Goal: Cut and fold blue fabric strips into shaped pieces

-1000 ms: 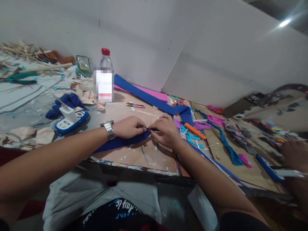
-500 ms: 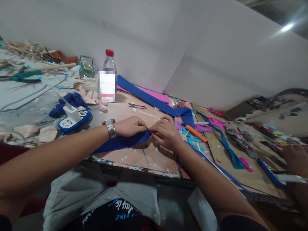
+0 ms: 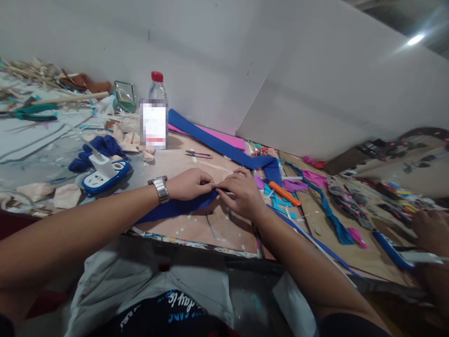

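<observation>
A dark blue strip (image 3: 159,210), crepe paper or thin cloth, lies over the front of the table and runs under my left forearm. My left hand (image 3: 192,184) pinches its right end between thumb and forefinger. From the other side my right hand (image 3: 240,192) closes its thumb and fingertips on the same end, and the two hands meet there. The fold between the fingertips is too small to make out. Just beyond my hands lie small thread snips (image 3: 199,155). A longer blue strip (image 3: 217,145) rests behind them, bent over at its right end.
A red-capped bottle (image 3: 157,86) stands by the wall. At left are a blue-and-white power strip (image 3: 105,178), a blue bundle (image 3: 101,147) and green-handled pliers (image 3: 37,112). An orange cutter (image 3: 284,193) lies to the right among scraps. Another person's hand (image 3: 430,231) shows at far right.
The view has shifted slightly. My fingertips have drawn a little closer together on the end of the blue strip; otherwise both hands keep their place.
</observation>
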`<state>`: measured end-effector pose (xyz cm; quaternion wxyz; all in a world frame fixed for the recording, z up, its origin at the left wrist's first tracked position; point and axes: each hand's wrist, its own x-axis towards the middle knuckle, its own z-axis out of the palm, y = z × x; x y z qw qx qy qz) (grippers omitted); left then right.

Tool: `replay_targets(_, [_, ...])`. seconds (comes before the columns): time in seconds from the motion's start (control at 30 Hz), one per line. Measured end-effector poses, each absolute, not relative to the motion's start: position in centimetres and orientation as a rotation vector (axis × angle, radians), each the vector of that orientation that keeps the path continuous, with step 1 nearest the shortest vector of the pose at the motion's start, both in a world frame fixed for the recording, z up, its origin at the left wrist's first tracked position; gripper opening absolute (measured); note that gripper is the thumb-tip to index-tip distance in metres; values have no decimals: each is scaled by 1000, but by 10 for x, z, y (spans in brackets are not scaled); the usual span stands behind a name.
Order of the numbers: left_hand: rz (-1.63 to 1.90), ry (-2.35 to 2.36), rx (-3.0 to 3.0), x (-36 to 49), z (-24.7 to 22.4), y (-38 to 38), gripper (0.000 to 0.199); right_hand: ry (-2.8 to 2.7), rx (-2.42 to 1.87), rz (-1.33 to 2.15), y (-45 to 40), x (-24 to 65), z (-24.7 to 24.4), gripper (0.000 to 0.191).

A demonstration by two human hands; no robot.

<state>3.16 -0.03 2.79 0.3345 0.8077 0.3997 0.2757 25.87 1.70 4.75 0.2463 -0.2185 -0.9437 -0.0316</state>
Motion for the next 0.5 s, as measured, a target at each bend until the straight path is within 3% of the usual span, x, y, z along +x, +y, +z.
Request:
replay_targets(0.27, [772,1151,2380,34,28,-7,31,-2544,-663,12,18,257,43,12])
replay_targets(0.5, [619,1233,2584,35,31,-7,30,-2527,-701,170,21,259,41,9])
